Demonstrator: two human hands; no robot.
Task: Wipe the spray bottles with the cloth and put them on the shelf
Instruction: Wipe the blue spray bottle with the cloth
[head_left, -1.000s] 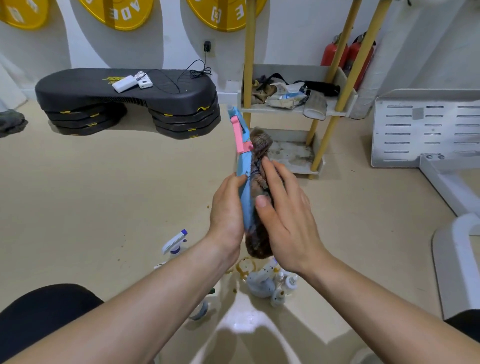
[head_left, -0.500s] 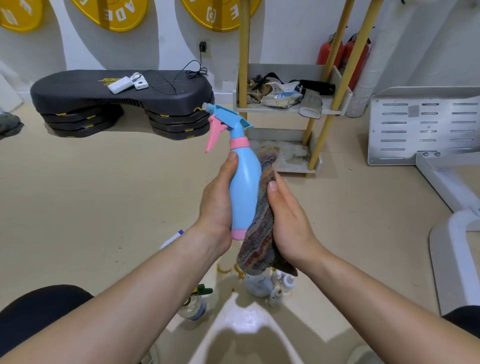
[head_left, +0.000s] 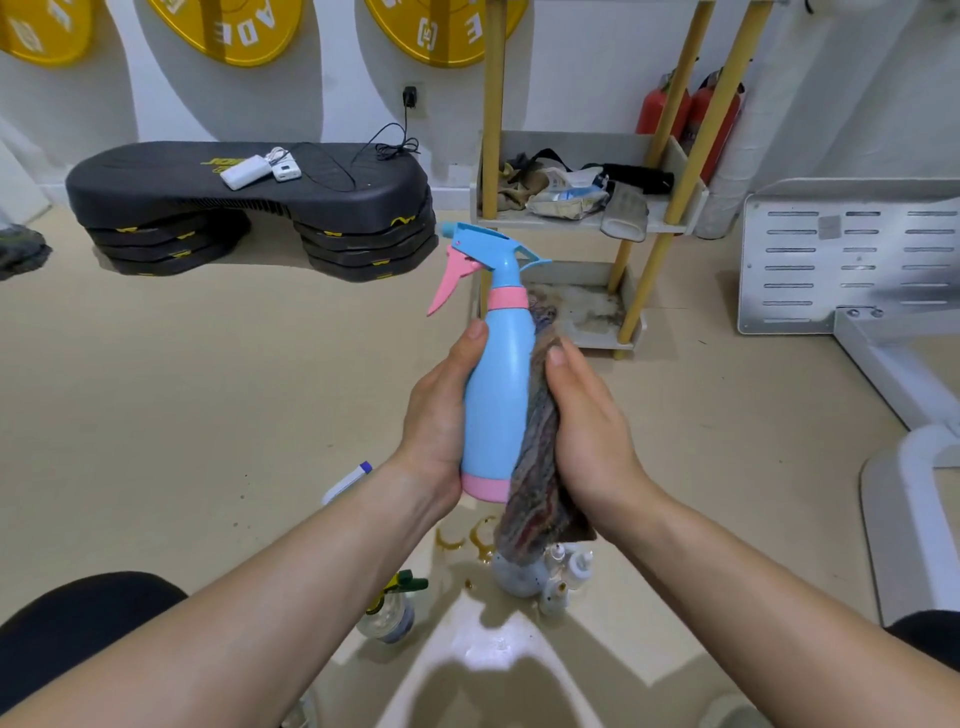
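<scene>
Now spray bottle (head_left: 496, 395) is pointing its trigger leftward, unlike earlier; left hand (head_left: 436, 415) is gripping it, right hand (head_left: 587, 431) clamping cloth (head_left: 535, 488) against its side.

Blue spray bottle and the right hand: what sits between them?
The striped cloth, pressed by the right hand against the blue spray bottle; the head view shows it.

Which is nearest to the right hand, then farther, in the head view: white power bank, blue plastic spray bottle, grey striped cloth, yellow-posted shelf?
1. Grey striped cloth, in the right hand.
2. Blue plastic spray bottle, just left.
3. Yellow-posted shelf, ahead.
4. White power bank, far left.
</scene>
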